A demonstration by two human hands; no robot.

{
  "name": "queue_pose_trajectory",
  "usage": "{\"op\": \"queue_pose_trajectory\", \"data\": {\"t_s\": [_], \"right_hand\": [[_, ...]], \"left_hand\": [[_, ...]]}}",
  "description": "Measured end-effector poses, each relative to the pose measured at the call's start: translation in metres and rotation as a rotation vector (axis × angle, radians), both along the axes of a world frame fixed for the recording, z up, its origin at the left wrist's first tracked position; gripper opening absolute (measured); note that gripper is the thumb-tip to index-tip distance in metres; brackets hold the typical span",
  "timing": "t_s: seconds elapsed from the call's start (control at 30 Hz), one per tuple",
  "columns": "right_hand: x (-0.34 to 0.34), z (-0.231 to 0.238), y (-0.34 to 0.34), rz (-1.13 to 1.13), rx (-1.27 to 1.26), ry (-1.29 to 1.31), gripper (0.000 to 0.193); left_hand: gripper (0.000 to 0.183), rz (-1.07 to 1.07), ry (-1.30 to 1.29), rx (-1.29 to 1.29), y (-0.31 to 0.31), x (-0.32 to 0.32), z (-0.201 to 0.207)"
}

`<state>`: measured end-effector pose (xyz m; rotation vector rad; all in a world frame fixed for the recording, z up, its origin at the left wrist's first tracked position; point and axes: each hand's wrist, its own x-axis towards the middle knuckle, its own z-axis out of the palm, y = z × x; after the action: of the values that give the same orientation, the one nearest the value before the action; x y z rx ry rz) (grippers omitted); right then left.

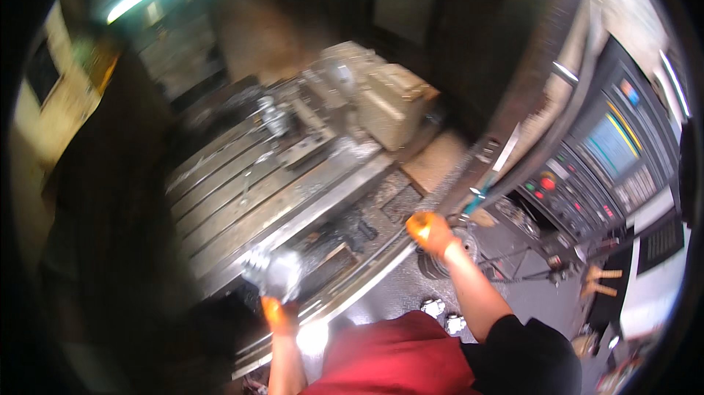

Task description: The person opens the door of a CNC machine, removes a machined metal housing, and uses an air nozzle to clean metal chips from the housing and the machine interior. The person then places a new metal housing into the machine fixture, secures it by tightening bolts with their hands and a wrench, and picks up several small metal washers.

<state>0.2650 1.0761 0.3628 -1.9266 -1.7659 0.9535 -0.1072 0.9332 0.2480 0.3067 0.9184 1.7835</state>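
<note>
My left hand (pixel 274 313), in an orange glove, is closed at the lower edge of a shiny silver metal part (pixel 280 275) and holds it up by the front edge of the machine bed. Motion blur smears the part's shape. My right hand (pixel 431 233), also gloved in orange, is curled into a fist above the machine's front rail (pixel 381 269). What it grips, if anything, cannot be made out. Just beyond it, a tool with a teal handle (pixel 475 203) rests at the machine's frame. The slotted machine table (pixel 227 201) lies ahead of my left hand.
A clamping fixture (pixel 274 118) and a beige boxy unit (pixel 392 105) are mounted on the machine table. To the right stands a control panel (pixel 612 146) with a lit screen and a red button. Two silver metal parts (pixel 444 314) lie near my body.
</note>
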Motion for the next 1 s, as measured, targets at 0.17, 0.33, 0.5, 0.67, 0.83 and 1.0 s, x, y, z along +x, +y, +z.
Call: {"op": "queue_pose_trajectory", "data": {"t_s": [0.17, 0.33, 0.5, 0.67, 0.83, 1.0], "right_hand": [[-0.222, -0.026, 0.006, 0.472, -0.141, 0.792, 0.037], [-0.274, -0.002, 0.065, 0.411, -0.192, 1.131, 0.038], [-0.294, 0.018, 0.108, 0.437, -0.466, 1.298, 0.054], [-0.325, -0.072, 0.161, 0.299, -0.555, 1.369, 0.03], [-0.353, -0.094, 0.221, 0.535, -0.525, 1.372, 0.02], [-0.352, -0.15, 0.256, 0.42, -0.146, 1.369, 0.034]], "left_hand": [[0.076, 0.034, 0.169, 0.165, 0.068, 0.008, 0.073], [0.125, -0.223, 0.593, 0.328, 0.109, -0.058, 0.118], [0.135, -0.244, 0.815, 0.371, 0.159, -0.102, 0.1], [0.068, -0.68, 0.752, 0.16, 0.2, -0.118, 0.077], [0.057, -0.388, 1.578, 0.006, 0.257, -0.128, 0.073], [0.057, -0.044, 1.059, 0.011, 0.344, -0.145, 0.03]]}}
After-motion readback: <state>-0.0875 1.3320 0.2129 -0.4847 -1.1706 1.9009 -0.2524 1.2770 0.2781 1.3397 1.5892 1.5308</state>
